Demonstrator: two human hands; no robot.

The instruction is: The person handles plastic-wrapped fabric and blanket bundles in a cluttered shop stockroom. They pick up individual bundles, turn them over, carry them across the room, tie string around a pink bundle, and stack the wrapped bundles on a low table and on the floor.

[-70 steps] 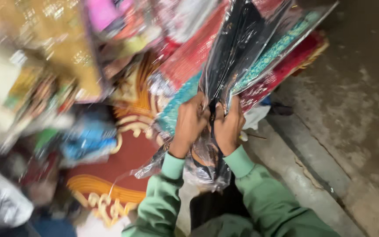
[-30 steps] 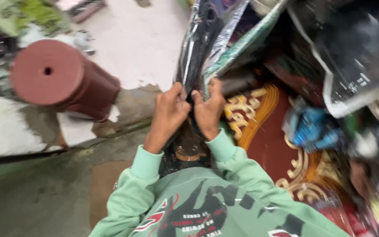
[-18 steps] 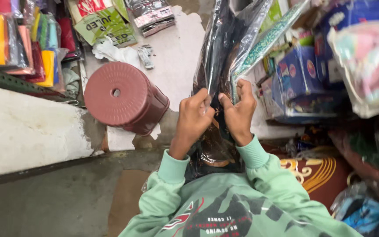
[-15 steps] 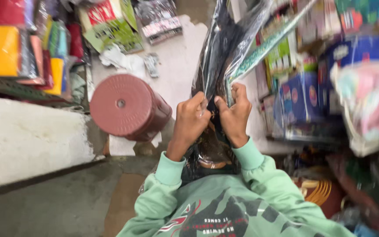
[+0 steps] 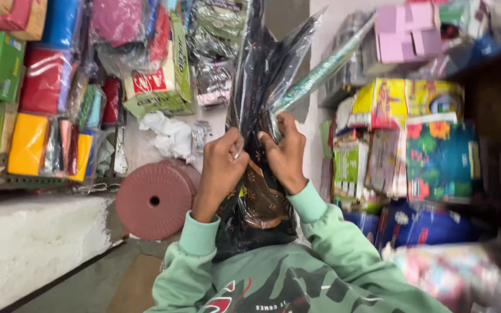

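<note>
Stacked shelves of bright packaged goods (image 5: 413,139) rise just right of the fingers, and more wrapped bundles (image 5: 36,87) fill the wall well off to their left. Down and left of the fingers sits a round maroon plastic stool (image 5: 155,200), lying on its side against a white ledge (image 5: 30,243). Front and centre, a long dark cloth in a clear plastic sleeve (image 5: 259,127) stands upright between both sets of fingers, its top reaching well above them and its bottom end dropping to the green sweatshirt (image 5: 285,284). The left hand (image 5: 221,171) has its fingers curled and pinching the sleeve's left edge. The right hand (image 5: 285,153) pinches the right edge, thumb pressed to the plastic, the two hands just beside each other.
</note>
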